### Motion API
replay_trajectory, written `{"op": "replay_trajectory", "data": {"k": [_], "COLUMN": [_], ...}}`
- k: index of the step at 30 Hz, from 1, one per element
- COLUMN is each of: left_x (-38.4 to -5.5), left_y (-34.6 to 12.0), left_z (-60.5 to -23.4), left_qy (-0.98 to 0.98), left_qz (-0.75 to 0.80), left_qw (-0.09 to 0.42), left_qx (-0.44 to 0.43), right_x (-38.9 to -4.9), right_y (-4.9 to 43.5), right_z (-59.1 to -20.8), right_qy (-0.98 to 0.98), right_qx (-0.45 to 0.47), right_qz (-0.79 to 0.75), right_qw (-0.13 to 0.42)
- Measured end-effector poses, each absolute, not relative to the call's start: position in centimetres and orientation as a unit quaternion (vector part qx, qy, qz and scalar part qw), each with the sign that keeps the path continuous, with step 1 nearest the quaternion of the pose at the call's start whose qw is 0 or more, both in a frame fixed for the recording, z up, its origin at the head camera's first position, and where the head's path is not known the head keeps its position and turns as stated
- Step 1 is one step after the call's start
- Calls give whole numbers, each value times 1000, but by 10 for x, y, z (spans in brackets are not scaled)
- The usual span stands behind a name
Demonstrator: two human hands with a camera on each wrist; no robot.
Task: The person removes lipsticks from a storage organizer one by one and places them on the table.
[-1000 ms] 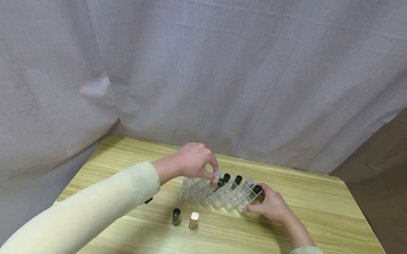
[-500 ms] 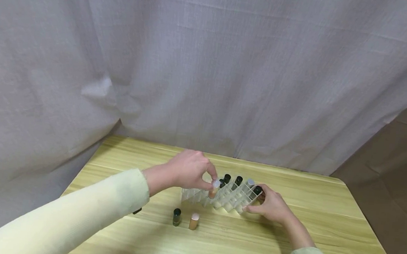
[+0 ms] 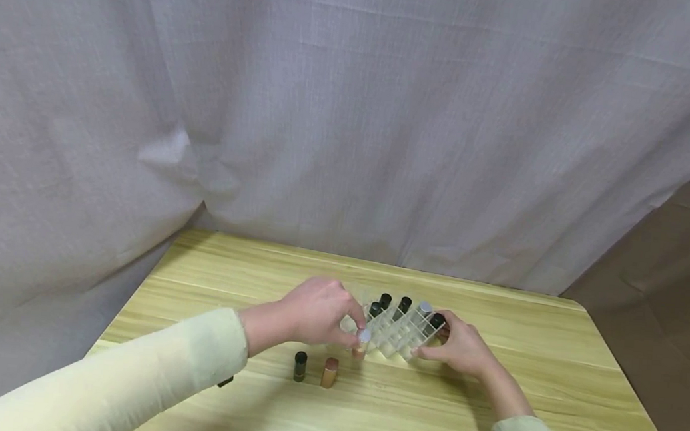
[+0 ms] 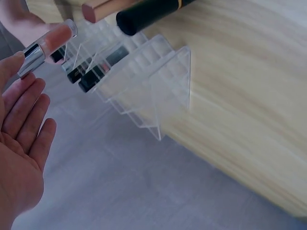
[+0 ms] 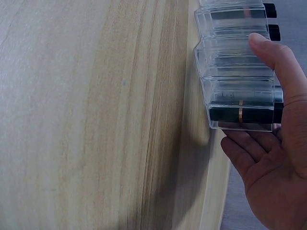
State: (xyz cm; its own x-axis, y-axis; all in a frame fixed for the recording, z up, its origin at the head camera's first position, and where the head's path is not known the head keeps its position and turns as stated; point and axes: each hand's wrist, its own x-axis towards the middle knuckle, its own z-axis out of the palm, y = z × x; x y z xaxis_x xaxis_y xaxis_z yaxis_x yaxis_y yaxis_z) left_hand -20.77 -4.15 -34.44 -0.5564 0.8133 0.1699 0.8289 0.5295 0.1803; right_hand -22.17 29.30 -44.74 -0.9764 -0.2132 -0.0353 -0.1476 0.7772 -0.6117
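My left hand [image 3: 323,314] pinches a lip gloss tube [image 4: 55,39] between thumb and forefinger, by its silver cap. Its clear body is peach-pink, and the other fingers stay extended in the left wrist view. The tube is at the front side of a clear lipstick organizer [image 3: 393,339] with diamond-patterned slots; whether it touches cannot be told. My right hand [image 3: 458,347] grips the organizer's right end, thumb on the front and fingers behind. Several black-capped tubes [image 3: 405,305] and a silver-capped tube [image 3: 424,308] sit in the slots. My left hand hides the organizer's left part in the head view.
A black tube [image 3: 300,367] and a rose-gold lipstick [image 3: 329,373] stand upright on the wooden table [image 3: 403,420], in front of the organizer. Grey curtain [image 3: 351,122] hangs behind the table's back edge. A brown cloth [image 3: 664,298] borders the right side.
My left hand has moved toward me with the lip gloss, from over the organizer's slots to its front side. The right hand and organizer have stayed in place.
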Motion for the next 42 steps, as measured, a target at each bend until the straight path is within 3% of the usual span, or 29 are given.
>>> {"op": "replay_trajectory", "data": {"k": [42], "left_x": [-187], "left_y": [-24], "left_z": [-410], "left_qy": [-905], "left_qz": [-53], "left_qw": [-14], "left_qx": [-423], "right_x": [-219], "right_y": [292], "right_z": [-448], "right_qy": [943], "right_qx": [-96], "right_qz": [-315], "right_qw": [51]}}
